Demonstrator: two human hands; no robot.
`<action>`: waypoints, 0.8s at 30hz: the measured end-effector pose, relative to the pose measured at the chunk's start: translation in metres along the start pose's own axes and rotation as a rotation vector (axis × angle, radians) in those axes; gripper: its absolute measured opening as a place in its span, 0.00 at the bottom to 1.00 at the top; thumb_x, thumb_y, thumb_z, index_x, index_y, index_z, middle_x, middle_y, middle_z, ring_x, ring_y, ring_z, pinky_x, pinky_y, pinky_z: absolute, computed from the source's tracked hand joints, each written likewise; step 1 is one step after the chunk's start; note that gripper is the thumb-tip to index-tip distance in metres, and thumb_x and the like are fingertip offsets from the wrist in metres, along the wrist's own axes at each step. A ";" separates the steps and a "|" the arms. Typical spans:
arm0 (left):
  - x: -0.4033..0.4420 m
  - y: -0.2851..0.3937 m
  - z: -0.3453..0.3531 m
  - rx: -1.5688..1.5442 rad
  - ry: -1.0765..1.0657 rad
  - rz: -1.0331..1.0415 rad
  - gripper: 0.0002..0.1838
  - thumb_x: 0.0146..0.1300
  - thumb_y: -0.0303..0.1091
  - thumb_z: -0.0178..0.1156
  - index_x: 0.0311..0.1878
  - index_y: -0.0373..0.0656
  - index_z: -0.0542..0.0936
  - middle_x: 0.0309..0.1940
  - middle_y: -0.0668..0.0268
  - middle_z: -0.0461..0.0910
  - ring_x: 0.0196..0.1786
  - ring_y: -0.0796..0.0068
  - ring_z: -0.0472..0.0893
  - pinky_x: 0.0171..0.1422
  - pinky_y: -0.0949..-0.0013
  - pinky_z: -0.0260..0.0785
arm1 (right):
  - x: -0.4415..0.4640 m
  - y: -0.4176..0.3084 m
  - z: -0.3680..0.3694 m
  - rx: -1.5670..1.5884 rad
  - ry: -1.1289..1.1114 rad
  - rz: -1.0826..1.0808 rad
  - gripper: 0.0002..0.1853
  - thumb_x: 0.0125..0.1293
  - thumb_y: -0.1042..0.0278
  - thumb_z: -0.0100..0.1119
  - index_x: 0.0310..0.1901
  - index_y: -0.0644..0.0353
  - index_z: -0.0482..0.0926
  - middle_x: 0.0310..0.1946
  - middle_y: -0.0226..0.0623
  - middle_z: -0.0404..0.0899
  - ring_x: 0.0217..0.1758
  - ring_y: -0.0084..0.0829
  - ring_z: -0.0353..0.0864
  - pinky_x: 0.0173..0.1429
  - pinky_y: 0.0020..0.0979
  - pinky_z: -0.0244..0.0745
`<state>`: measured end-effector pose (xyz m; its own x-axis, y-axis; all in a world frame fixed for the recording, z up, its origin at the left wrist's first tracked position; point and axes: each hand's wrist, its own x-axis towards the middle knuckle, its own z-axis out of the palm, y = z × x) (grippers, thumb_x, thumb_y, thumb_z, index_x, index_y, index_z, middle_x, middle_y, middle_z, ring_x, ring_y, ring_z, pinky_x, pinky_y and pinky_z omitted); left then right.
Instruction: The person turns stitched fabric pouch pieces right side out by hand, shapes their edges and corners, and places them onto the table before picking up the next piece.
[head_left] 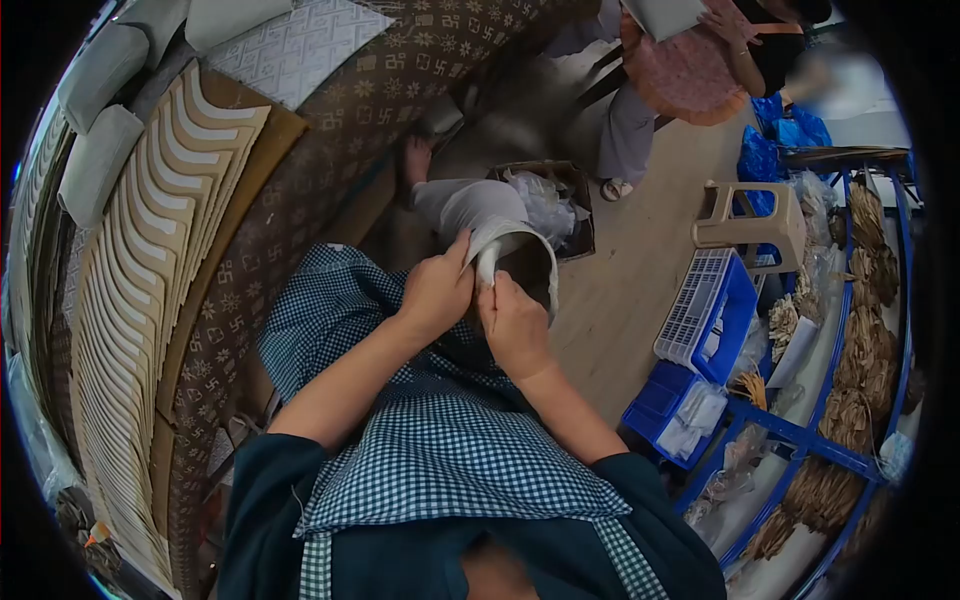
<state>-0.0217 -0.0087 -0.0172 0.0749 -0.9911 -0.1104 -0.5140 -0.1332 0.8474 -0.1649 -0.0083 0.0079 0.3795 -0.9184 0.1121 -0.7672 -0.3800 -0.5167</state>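
A pale, open-mouthed piece (549,262), round-rimmed and dark inside, is held above my lap. It looks like a bag body, though I cannot make out its exact kind. My left hand (440,290) grips its near left rim with the fingers closed. Close beside it, my right hand (517,322) pinches a thick white strip (487,265) that curves along the same rim. The palms and part of the lower edge are hidden. A checked apron (460,450) covers my lap beneath both forearms.
Stacked card pieces with pale curved strips (165,230) lie on a patterned cloth (340,130) at left. A box of plastic wrap (545,205) sits on the floor ahead. Blue crates (680,410), a beige stool (750,225) and a blue rack (790,430) stand right. Another person (690,60) is ahead.
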 end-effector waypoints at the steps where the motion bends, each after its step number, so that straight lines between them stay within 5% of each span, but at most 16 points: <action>1: -0.002 0.002 -0.005 0.014 0.024 0.040 0.28 0.61 0.31 0.53 0.65 0.35 0.68 0.30 0.43 0.81 0.35 0.43 0.81 0.43 0.48 0.73 | 0.002 0.003 0.003 -0.008 0.021 -0.011 0.10 0.68 0.63 0.53 0.36 0.61 0.73 0.28 0.45 0.80 0.26 0.48 0.81 0.29 0.43 0.77; 5: -0.017 0.024 -0.018 0.109 -0.024 0.141 0.26 0.60 0.29 0.56 0.63 0.38 0.72 0.29 0.47 0.81 0.32 0.47 0.82 0.38 0.52 0.75 | 0.008 0.021 0.020 -0.141 -0.070 0.033 0.11 0.65 0.61 0.56 0.37 0.61 0.74 0.28 0.44 0.82 0.26 0.46 0.82 0.29 0.42 0.78; 6: -0.020 0.031 -0.015 0.140 -0.065 0.156 0.26 0.59 0.28 0.58 0.63 0.39 0.73 0.29 0.48 0.82 0.32 0.48 0.82 0.38 0.53 0.75 | 0.012 0.022 0.013 -0.126 -0.325 0.081 0.17 0.60 0.58 0.59 0.46 0.60 0.76 0.39 0.48 0.83 0.38 0.47 0.84 0.39 0.41 0.81; 9: -0.023 0.042 -0.011 0.209 -0.059 0.246 0.26 0.56 0.27 0.59 0.61 0.42 0.75 0.26 0.53 0.82 0.27 0.55 0.83 0.32 0.56 0.76 | 0.013 0.034 0.017 -0.371 -0.310 -0.472 0.27 0.55 0.57 0.62 0.56 0.59 0.74 0.52 0.51 0.78 0.52 0.48 0.80 0.53 0.42 0.78; 15: -0.026 0.048 -0.009 0.171 -0.030 0.351 0.26 0.53 0.26 0.60 0.60 0.43 0.76 0.22 0.56 0.81 0.23 0.58 0.82 0.29 0.59 0.76 | 0.021 0.037 0.027 -0.315 -0.389 -0.626 0.27 0.56 0.57 0.62 0.56 0.59 0.74 0.52 0.51 0.78 0.52 0.47 0.80 0.52 0.41 0.78; 24: -0.018 0.066 -0.012 0.182 -0.125 0.426 0.24 0.54 0.29 0.59 0.57 0.40 0.77 0.22 0.57 0.82 0.24 0.60 0.83 0.27 0.60 0.75 | 0.010 0.045 0.014 -0.183 -0.412 -0.504 0.26 0.56 0.58 0.62 0.56 0.59 0.75 0.52 0.50 0.78 0.51 0.47 0.80 0.52 0.41 0.78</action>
<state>-0.0463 0.0009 0.0469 -0.2722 -0.9495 0.1563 -0.6185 0.2971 0.7274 -0.1883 -0.0335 -0.0262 0.8525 -0.5204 -0.0497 -0.5057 -0.7970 -0.3303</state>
